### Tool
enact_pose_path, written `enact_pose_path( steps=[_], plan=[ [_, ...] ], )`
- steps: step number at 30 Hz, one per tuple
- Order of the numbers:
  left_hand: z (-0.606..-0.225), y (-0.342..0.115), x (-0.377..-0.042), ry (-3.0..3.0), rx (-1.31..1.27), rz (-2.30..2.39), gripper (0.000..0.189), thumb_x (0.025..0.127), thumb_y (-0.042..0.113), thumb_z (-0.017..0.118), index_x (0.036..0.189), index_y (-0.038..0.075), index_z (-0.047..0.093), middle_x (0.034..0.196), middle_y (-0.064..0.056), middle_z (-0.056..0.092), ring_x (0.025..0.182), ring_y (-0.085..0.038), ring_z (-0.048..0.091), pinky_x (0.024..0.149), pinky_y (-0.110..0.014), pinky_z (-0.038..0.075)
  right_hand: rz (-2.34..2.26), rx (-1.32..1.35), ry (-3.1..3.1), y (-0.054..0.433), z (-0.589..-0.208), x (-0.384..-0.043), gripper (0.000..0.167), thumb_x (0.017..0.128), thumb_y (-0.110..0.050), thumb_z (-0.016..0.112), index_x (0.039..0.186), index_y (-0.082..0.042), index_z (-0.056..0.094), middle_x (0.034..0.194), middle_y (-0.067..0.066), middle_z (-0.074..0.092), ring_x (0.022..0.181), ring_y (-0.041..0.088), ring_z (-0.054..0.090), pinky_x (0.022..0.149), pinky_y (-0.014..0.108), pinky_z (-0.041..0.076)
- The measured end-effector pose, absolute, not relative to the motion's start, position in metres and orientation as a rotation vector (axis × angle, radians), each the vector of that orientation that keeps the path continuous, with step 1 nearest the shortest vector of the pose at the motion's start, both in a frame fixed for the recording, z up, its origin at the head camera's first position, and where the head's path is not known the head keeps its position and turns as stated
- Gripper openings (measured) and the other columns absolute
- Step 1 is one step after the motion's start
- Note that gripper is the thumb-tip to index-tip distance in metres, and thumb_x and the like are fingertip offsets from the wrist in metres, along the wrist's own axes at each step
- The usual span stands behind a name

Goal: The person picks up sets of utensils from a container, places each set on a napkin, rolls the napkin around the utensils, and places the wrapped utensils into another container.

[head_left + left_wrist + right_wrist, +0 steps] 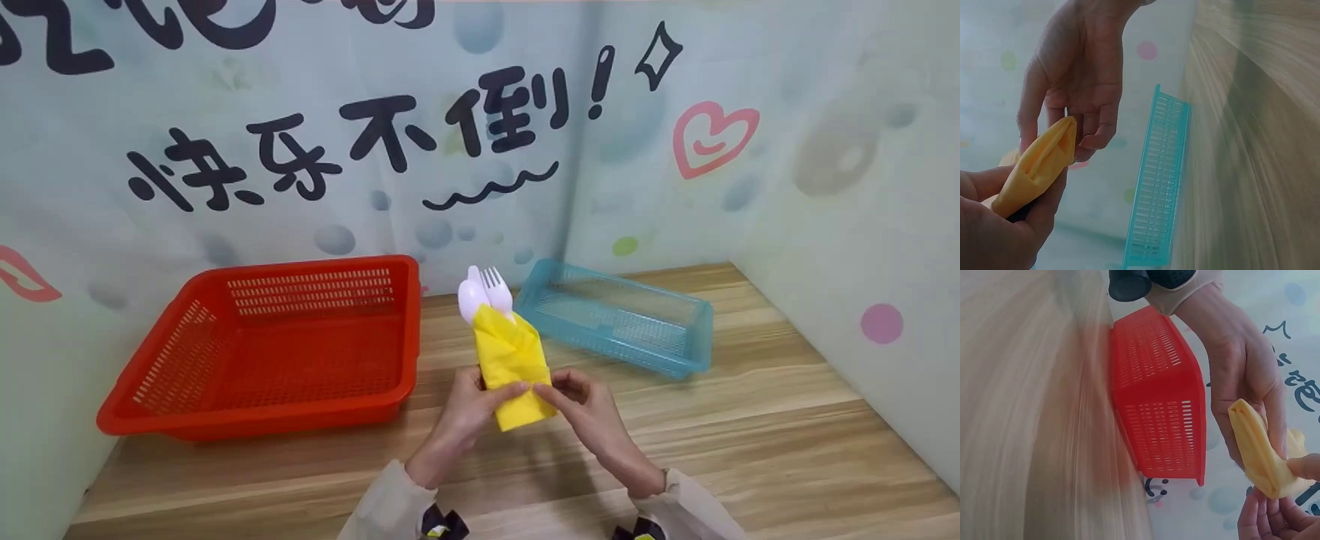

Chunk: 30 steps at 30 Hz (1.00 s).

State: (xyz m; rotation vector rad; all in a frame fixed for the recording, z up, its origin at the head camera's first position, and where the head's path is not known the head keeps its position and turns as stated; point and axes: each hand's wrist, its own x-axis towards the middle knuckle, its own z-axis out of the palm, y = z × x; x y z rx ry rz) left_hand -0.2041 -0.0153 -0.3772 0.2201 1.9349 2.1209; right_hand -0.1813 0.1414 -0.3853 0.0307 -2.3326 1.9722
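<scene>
A folded yellow napkin [514, 367] is held up over the table, wrapped round a pale pink plastic fork [495, 289] and spoon [471, 298], whose heads stick out of its top. My left hand [469, 405] grips its left side, thumb across the front and fingers behind. On the lower right edge, my right hand [589, 409] pinches the napkin between thumb and fingers. The right wrist view shows the napkin's folded lower end [1261, 453] between both hands. The cutlery handles are hidden inside.
To the left stands a large red plastic basket [409, 345] with slotted walls. A smaller blue-green basket [697, 337] sits at the back right. Behind the wooden table [750, 420] hangs a printed backdrop [360, 172] with black lettering.
</scene>
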Motion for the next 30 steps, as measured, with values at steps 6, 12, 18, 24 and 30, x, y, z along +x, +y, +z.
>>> enact_pose_path(
  steps=[6,12,18,24,30],
  plan=[
    [-0.378,-0.02,-0.201,1.938,0.265,2.058,0.051,0.078,0.019,0.068,0.121,0.002,0.046,0.113,-0.01,0.058,0.093,-0.023,0.06,0.082,-0.033,0.048,1.994,0.048,-2.366,0.142,-0.384,-0.181,0.029,0.082,-0.016,0.064,0.101,0.006,0.06,0.091,0.011,0.062,0.077,0.016,0.057,0.066,0.023,0.049],
    [-0.378,-0.023,-0.199,1.977,0.252,1.998,0.051,0.077,0.023,0.069,0.119,0.004,0.047,0.111,-0.008,0.059,0.091,-0.021,0.06,0.081,-0.033,0.048,2.062,0.159,-2.449,0.144,-0.384,-0.182,0.035,0.08,-0.017,0.065,0.103,0.008,0.057,0.089,0.011,0.061,0.078,0.015,0.06,0.066,0.025,0.05],
    [-0.375,-0.029,-0.198,2.019,0.197,1.972,0.049,0.078,0.02,0.069,0.119,0.003,0.048,0.11,-0.009,0.06,0.088,-0.021,0.061,0.079,-0.033,0.049,2.188,0.255,-2.51,0.144,-0.383,-0.18,0.04,0.078,-0.011,0.066,0.107,0.012,0.05,0.089,0.01,0.059,0.079,0.017,0.062,0.069,0.033,0.052],
    [-0.37,-0.035,-0.198,2.014,0.214,1.979,0.049,0.079,0.019,0.068,0.119,0.001,0.047,0.111,-0.01,0.059,0.089,-0.022,0.061,0.08,-0.034,0.049,2.341,0.359,-2.511,0.143,-0.38,-0.178,0.043,0.079,-0.011,0.066,0.11,0.013,0.047,0.094,0.014,0.06,0.081,0.031,0.063,0.076,0.045,0.048],
    [-0.361,-0.042,-0.199,2.037,0.224,1.902,0.048,0.078,0.019,0.068,0.117,0.002,0.046,0.108,-0.01,0.058,0.088,-0.022,0.06,0.08,-0.033,0.049,2.295,0.418,-2.526,0.139,-0.373,-0.179,0.041,0.081,-0.014,0.064,0.106,0.014,0.05,0.092,0.016,0.062,0.075,0.026,0.065,0.073,0.046,0.049]
  ],
)
